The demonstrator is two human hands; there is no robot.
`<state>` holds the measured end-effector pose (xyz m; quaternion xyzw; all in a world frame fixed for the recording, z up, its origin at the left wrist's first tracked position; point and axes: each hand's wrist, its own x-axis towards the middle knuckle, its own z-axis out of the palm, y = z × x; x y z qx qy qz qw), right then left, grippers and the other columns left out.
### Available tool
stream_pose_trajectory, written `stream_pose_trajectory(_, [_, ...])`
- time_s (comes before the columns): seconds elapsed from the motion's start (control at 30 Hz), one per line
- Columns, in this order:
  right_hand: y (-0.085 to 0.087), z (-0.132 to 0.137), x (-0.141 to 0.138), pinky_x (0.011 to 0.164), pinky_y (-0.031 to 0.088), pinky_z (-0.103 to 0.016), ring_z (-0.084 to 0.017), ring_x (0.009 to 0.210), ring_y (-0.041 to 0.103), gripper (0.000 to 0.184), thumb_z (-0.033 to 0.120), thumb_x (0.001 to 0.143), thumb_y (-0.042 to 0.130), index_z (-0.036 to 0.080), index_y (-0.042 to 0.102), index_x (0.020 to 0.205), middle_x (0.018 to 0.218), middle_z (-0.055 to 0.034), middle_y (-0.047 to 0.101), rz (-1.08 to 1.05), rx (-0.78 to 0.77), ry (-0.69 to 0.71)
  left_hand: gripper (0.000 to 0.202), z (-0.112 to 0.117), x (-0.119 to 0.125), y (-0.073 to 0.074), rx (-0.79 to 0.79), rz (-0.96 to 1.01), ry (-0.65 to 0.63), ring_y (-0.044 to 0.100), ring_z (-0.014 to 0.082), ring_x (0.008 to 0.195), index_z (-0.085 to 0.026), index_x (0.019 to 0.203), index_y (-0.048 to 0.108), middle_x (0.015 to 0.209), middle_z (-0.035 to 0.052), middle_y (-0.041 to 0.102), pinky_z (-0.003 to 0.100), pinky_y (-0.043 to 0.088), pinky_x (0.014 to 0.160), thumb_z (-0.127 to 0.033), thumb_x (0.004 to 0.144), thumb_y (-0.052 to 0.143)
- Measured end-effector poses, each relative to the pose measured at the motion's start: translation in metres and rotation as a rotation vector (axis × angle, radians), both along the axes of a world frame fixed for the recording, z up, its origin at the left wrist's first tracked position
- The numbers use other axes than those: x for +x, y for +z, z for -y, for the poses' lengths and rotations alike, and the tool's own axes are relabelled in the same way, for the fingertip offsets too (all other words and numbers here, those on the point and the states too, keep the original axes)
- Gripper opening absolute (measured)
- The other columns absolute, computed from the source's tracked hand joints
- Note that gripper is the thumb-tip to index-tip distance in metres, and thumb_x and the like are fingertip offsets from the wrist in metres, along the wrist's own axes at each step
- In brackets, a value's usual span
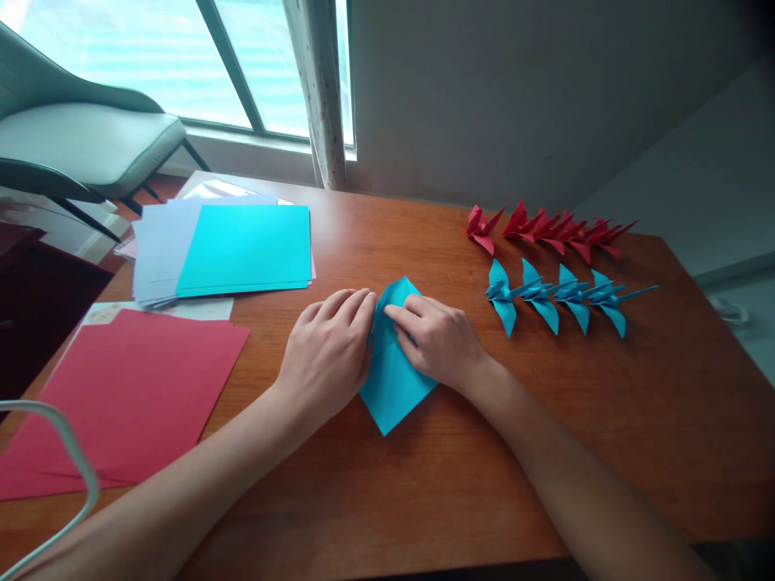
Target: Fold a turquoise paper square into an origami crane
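A folded sheet of blue origami paper (393,379) lies on the table between my hands, one corner pointing toward me. My left hand (333,339) rests along its left edge, fingers pressed together, with part of that edge hidden under them. On the upper right part of the paper sits my right hand (439,335), its fingers curled and the index fingertip pressing near the left fold. To the right stand a row of blue paper cranes (569,296) and, behind it, a row of red paper cranes (550,230).
Blue paper sheets (248,246) lie over white sheets (158,250) at the back left. Nearer on the left are red paper sheets (133,395). A white cable (76,452) curves over the left corner of the wooden table (605,428). Beyond stands a chair (90,137) by the window.
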<state>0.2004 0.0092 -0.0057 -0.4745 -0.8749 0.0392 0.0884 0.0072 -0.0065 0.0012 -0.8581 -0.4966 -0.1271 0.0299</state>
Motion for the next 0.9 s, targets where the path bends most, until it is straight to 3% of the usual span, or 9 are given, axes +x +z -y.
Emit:
stream_pose_trajectory(0.17, [0.0004,0.0017,-0.0036,0.064,0.043,-0.031,-0.023,0.095,0.061,0.037,0.028,0.102,0.039,0.024,0.059,0.133,0.103,-0.0079,0.066,0.051,-0.01,0.021,0.049,0.0006,0.0006,0.0018,-0.014,-0.034,0.02,0.055,0.0334,0.129,-0.006,0.138,0.055,0.14,0.0164,0.062,0.046,0.045,0.1,-0.019,0.092,0.046])
stream_pose_trajectory(0.53, [-0.0005,0.0014,-0.006,0.072,0.051,-0.033,-0.026,0.101,0.06,0.047,0.024,0.1,0.042,0.022,0.049,0.146,0.112,-0.0116,0.066,0.088,-0.025,0.034,0.051,0.0011,0.0021,0.0021,-0.026,-0.095,0.028,0.052,0.0355,0.133,-0.003,0.141,0.053,0.147,0.0191,0.056,0.049,0.046,0.101,-0.016,0.092,0.043])
stream_pose_trajectory(0.9, [-0.0049,0.001,-0.0073,0.078,0.053,-0.034,-0.025,0.104,0.061,0.044,0.025,0.101,0.039,0.017,0.053,0.142,0.114,-0.0121,0.066,0.013,-0.023,-0.004,0.052,0.0037,0.0043,-0.0026,-0.039,-0.114,-0.033,0.048,0.0332,0.139,-0.003,0.144,0.05,0.153,0.0177,0.048,0.047,0.043,0.107,-0.015,0.094,0.04])
